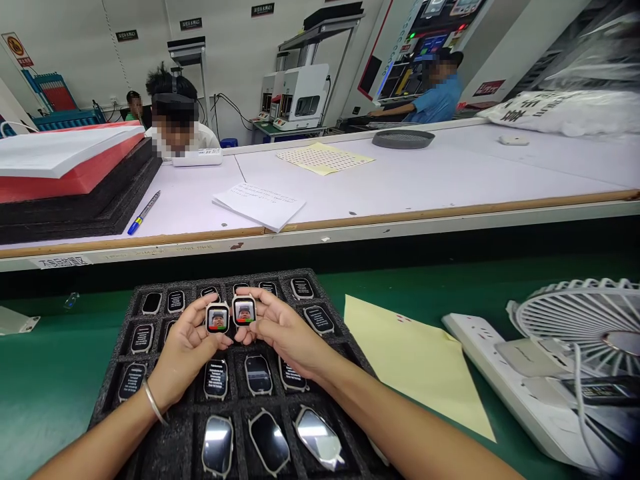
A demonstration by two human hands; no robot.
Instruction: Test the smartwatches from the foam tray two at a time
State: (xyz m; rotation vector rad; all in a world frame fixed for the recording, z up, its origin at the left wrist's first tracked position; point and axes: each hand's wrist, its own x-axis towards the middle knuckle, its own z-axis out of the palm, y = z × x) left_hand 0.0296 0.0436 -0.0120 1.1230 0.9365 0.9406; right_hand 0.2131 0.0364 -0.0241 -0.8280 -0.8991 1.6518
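Above a black foam tray (165,443), my two hands each hold a smartwatch case without a strap. My left hand (187,350) pinches one smartwatch (218,319) by its edges, its lit screen facing me. Close beside it, my right hand (283,327) grips another smartwatch (245,311), also lit with a similar picture and red and green marks. Several more watches lie in the tray's compartments. Some show white text, like this watch (216,379); others have dark screens, such as this watch (269,441). My hands and forearms hide part of the tray.
Right of the tray lie a yellow sheet (405,360), a white power strip (520,393) and a white fan (585,320). The raised shelf behind bears a pen (144,213), papers (260,203), stacked black foam (80,213) and a dark round tray (403,139). Other people sit beyond.
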